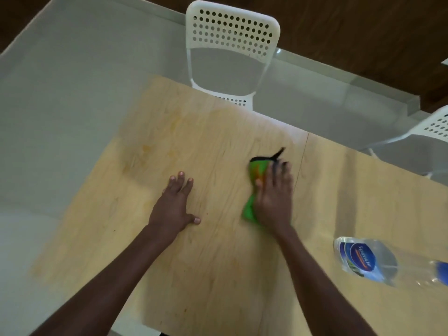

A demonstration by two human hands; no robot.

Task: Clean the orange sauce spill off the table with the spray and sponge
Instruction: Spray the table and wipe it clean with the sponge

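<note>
Pressing: your right hand (274,200) lies flat on top of the green sponge (254,187), fingers stretched forward over it, thumb along its left edge. No curl round it that I can see, just a straight-fingered push down onto the table (218,132).
Left hand: your left hand (173,207) is planted palm-down on the bare wood, fingers straight and slightly spread, thumb out to the right. It's holding nothing.
Sponge: green with an orange smear on its upper face and a dark backing peeking out at the far end, where a black strip (278,153) sticks up past your fingertips. It sits just left of the seam (304,151) between the two tabletop panels.
Spill: faint orange streaks (146,148) show on the far left part of the table, well apart from the sponge, and a paler orange haze spreads toward the far edge. A few tiny orange specks dot the wood near your left thumb.
Spray: the clear bottle (366,261) with the blue label is on the table to your right, near your right forearm but not touching; its top runs out of view at the edge.
Beyond: a white perforated chair (231,30) is tucked at the far side, and a second white chair (434,127) sits at the right edge.
</note>
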